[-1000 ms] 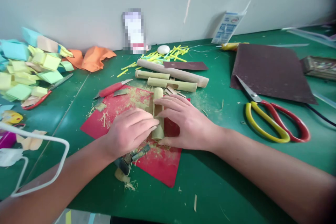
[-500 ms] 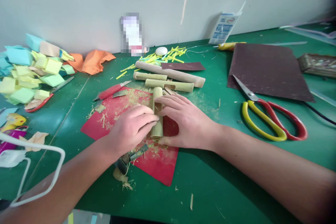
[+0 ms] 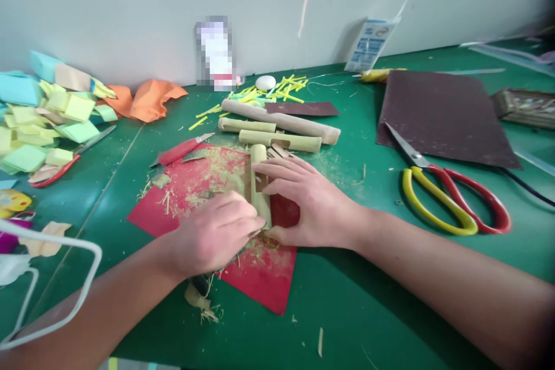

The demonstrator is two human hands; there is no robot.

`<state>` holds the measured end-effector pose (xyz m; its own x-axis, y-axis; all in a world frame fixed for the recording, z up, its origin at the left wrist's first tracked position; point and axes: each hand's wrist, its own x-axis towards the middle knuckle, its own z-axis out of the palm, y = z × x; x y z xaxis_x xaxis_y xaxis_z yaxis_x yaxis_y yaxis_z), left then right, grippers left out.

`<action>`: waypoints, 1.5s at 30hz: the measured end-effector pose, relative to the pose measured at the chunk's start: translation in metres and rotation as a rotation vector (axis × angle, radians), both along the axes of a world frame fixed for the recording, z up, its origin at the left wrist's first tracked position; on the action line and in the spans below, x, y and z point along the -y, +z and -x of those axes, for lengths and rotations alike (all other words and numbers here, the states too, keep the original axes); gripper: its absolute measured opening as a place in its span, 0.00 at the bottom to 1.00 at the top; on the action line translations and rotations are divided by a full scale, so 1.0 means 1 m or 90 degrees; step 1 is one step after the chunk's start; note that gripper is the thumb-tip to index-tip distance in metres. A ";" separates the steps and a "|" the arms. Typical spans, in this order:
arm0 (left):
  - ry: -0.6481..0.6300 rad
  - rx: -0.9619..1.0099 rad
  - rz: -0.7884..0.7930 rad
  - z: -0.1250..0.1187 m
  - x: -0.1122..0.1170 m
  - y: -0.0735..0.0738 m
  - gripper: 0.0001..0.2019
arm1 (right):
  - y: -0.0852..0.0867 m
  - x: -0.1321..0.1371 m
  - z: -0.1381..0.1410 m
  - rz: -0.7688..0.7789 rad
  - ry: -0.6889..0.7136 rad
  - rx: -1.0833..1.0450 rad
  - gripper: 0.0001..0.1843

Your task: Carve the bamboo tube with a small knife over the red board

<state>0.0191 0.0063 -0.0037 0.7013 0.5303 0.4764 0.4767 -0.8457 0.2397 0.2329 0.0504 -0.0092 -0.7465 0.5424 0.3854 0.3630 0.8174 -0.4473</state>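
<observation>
Since the bamboo section (image 3: 258, 157) would roll on the red mat (image 3: 264, 277) laid on the counter (image 3: 347, 300), it is pinned lengthwise by the right hand (image 3: 307, 202), fingers spread flat across its top. The left hand (image 3: 217, 234) is curled shut against the section's near end; whether a blade is pinched beneath cannot be told. Against the frame half a second ago, the left hand is found drawn back from mid-length, the right hand's hold unchanged.

No writing could be read anywhere in the frame. A white packet (image 3: 370, 43) leaning on the wall (image 3: 130, 6) at upper right carried blue print, too small and blurred to make out. An upright object (image 3: 213, 52) at upper centre was blurred over, its label hidden.
</observation>
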 end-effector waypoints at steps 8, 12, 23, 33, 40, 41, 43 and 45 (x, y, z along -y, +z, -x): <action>0.022 0.011 -0.013 0.003 -0.005 -0.002 0.10 | -0.001 -0.001 0.000 0.031 0.014 -0.012 0.20; -0.008 0.000 -0.017 0.002 -0.002 -0.003 0.09 | -0.001 -0.003 -0.002 0.047 0.030 -0.007 0.20; 0.026 0.022 -0.008 0.001 -0.003 -0.003 0.08 | -0.001 -0.005 -0.002 0.058 0.036 -0.007 0.20; 0.062 0.031 -0.012 0.001 0.007 -0.007 0.09 | -0.003 -0.006 -0.003 0.063 0.044 -0.024 0.21; 0.052 -0.006 -0.050 -0.001 0.006 -0.004 0.08 | -0.003 -0.006 -0.003 0.054 0.044 -0.004 0.20; 0.059 -0.011 -0.062 -0.001 0.006 -0.004 0.08 | -0.002 -0.006 -0.003 0.051 0.043 -0.003 0.21; 0.089 -0.012 -0.089 -0.002 0.005 -0.005 0.08 | -0.003 -0.006 -0.002 0.045 0.038 -0.004 0.21; 0.104 -0.012 -0.105 -0.003 0.004 -0.005 0.07 | -0.003 -0.006 -0.002 0.041 0.033 -0.007 0.20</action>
